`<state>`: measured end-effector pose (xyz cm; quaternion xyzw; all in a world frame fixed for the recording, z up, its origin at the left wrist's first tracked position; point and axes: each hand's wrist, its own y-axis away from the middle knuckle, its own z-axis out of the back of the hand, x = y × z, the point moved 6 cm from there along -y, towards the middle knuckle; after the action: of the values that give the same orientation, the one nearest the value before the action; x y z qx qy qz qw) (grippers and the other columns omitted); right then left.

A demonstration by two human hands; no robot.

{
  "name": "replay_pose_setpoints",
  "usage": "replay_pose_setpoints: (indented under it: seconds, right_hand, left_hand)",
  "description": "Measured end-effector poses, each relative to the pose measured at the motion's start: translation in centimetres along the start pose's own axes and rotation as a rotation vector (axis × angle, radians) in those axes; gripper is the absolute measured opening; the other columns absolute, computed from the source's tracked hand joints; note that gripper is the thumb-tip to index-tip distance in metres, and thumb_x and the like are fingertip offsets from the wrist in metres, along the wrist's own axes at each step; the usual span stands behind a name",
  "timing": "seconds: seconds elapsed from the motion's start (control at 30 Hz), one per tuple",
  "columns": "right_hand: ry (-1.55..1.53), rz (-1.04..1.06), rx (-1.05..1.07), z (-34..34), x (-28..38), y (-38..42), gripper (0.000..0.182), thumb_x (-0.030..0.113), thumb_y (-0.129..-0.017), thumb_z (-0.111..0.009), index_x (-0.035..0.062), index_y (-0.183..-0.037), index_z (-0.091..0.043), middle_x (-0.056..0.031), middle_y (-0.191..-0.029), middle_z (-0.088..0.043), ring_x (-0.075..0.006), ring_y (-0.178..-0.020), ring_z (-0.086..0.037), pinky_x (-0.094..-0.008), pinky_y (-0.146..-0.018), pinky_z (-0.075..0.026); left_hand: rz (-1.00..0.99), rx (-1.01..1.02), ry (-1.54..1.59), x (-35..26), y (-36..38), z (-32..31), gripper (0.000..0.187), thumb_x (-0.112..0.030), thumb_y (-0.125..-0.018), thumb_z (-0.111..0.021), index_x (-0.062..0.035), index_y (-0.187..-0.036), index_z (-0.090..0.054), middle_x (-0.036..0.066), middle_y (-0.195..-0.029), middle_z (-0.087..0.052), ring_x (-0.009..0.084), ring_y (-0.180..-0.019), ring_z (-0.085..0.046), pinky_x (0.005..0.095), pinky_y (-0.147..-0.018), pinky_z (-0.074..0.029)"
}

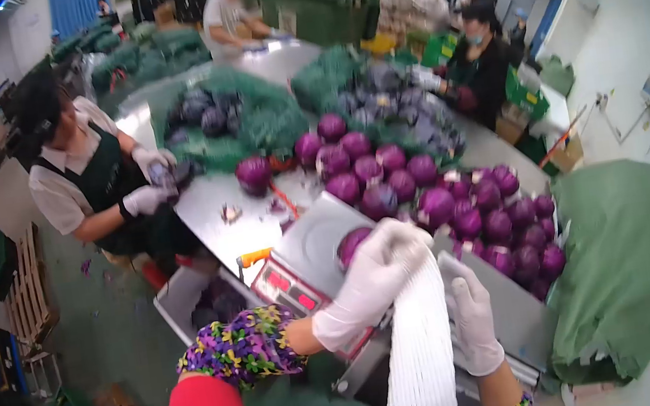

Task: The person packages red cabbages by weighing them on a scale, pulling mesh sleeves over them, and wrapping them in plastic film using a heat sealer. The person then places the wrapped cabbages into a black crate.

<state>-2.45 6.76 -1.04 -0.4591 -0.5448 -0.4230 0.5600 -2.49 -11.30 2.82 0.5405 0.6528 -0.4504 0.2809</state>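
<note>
My left hand (377, 279), in a white glove, is closed with its fingers pinching the top of a long white mesh sleeve (419, 356). The sleeve hangs down in front of me. Just right of it, my gloved right hand (473, 319) has its fingers stretched upward and lies right at the sleeve's edge. A red cabbage (352, 245) rests on the plate of a weighing scale (317, 233), partly hidden behind my left hand. The scale's red display (289, 289) is lit. Beyond both hands, many trimmed red cabbages (435, 206) are heaped on the metal table.
Across the table (201, 208), green net sacks (259, 117) hold more cabbages. An orange-handled knife (254, 258) lies by the scale. One person (104, 167) works at left, another (479, 57) at right, a third (228, 17) behind. A white bin (182, 310) stands below the table's left edge.
</note>
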Motion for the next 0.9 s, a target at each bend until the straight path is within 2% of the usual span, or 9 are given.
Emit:
replay_pose_setpoints:
  seconds: [0.1, 0.17, 0.27, 0.33, 0.53, 0.6, 0.63, 0.73, 0.9]
  right_hand:
    - [-0.036, 0.005, -0.015, -3.4, -2.7, 1.1, 0.038, 0.026, -0.101, -0.053, 0.0004, -0.128, -0.055, -0.0103, -0.13, -0.055, -0.0156, -0.11, -0.057, -0.0284, -0.092, -0.047]
    - [-0.048, -0.023, -0.02, -4.0, -5.1, 2.0, 0.037, 0.027, -0.1, -0.055, 0.0, -0.124, -0.057, -0.0102, -0.13, -0.055, -0.0147, -0.108, -0.057, -0.0283, -0.092, -0.047]
    - [-0.143, -0.161, -0.17, -3.3, -8.1, 3.0, 0.023, 0.025, -0.099, -0.057, 0.0028, -0.094, -0.056, -0.0092, -0.116, -0.06, -0.0118, -0.094, -0.057, -0.0272, -0.086, -0.048]
    - [-0.254, -0.182, -0.165, -3.4, -7.8, 3.2, 0.02, 0.023, -0.099, -0.056, 0.0034, -0.093, -0.055, -0.0076, -0.109, -0.061, -0.0111, -0.091, -0.056, -0.0264, -0.083, -0.048]
    - [-0.633, -0.649, -0.343, -2.3, -5.7, 0.9, 0.014, 0.017, -0.095, -0.059, 0.0055, -0.094, -0.053, -0.0014, -0.086, -0.056, -0.0091, -0.076, -0.053, -0.0259, -0.073, -0.048]
    - [0.257, -0.31, 0.031, -1.9, -4.4, -1.9, 0.02, 0.019, -0.089, -0.066, 0.0057, -0.099, -0.055, -0.0048, -0.088, -0.06, -0.016, -0.073, -0.058, -0.0301, -0.071, -0.05]
    - [0.259, -0.319, 0.035, -2.3, -4.3, -2.4, 0.02, 0.019, -0.089, -0.066, 0.0057, -0.099, -0.055, -0.0048, -0.088, -0.06, -0.016, -0.073, -0.058, -0.0301, -0.071, -0.05]
    - [1.192, 0.129, 0.468, -3.1, -4.7, -5.4, 0.036, 0.018, -0.075, -0.071, 0.0082, -0.108, -0.059, -0.0156, -0.093, -0.061, -0.0356, -0.084, -0.063, -0.0412, -0.075, -0.051]
    - [1.354, 0.361, 0.115, -4.9, -7.9, -15.7, 0.019, 0.019, -0.076, -0.065, 0.0077, -0.092, -0.064, -0.0146, -0.086, -0.065, -0.0349, -0.077, -0.066, -0.0449, -0.068, -0.053]
  left_hand:
    - [0.165, 0.021, -0.207, 7.4, 4.1, 0.9, 0.007, -0.005, -0.092, -0.061, -0.0056, -0.099, -0.063, 0.001, -0.097, -0.061, 0.0092, -0.092, -0.055, 0.025, -0.082, -0.044]
    - [-0.183, -0.144, -0.596, 5.8, 4.7, 2.2, 0.01, -0.001, -0.083, -0.068, -0.0068, -0.091, -0.065, 0.005, -0.094, -0.059, 0.0164, -0.095, -0.055, 0.0309, -0.084, -0.044]
    - [-0.243, -0.156, -0.685, 5.9, 5.4, 3.4, 0.011, -0.009, -0.089, -0.066, -0.0053, -0.1, -0.063, 0.004, -0.096, -0.06, 0.0144, -0.096, -0.055, 0.0307, -0.084, -0.046]
    - [0.383, -0.138, 0.108, 10.9, 6.3, 4.5, 0.026, -0.019, -0.094, -0.064, -0.0035, -0.113, -0.056, 0.003, -0.103, -0.06, 0.011, -0.098, -0.055, 0.028, -0.083, -0.047]
    - [0.993, 0.272, 0.272, 12.6, 10.5, 3.4, 0.035, -0.018, -0.092, -0.066, -0.0018, -0.121, -0.054, 0.005, -0.099, -0.065, 0.0068, -0.086, -0.06, 0.0214, -0.072, -0.051]
    - [0.96, 0.05, 0.317, 13.0, 11.0, 4.7, 0.023, -0.016, -0.091, -0.066, -0.0021, -0.109, -0.06, 0.004, -0.093, -0.066, 0.0064, -0.08, -0.062, 0.0197, -0.061, -0.05]
    - [0.977, -0.123, 0.322, 12.7, 10.5, 6.0, 0.018, -0.015, -0.091, -0.066, -0.0024, -0.103, -0.062, 0.004, -0.09, -0.067, 0.0066, -0.077, -0.063, 0.0193, -0.058, -0.05]
    - [0.879, -0.467, 0.378, 14.6, 9.8, 8.3, 0.021, -0.015, -0.095, -0.06, -0.0026, -0.112, -0.057, 0.007, -0.095, -0.067, 0.013, -0.082, -0.066, 0.0258, -0.069, -0.054]
    - [0.738, -0.696, 0.517, 16.8, 6.7, 9.9, 0.042, -0.031, -0.104, -0.041, -0.0031, -0.134, -0.048, 0.009, -0.127, -0.06, 0.0185, -0.109, -0.061, 0.0337, -0.091, -0.051]
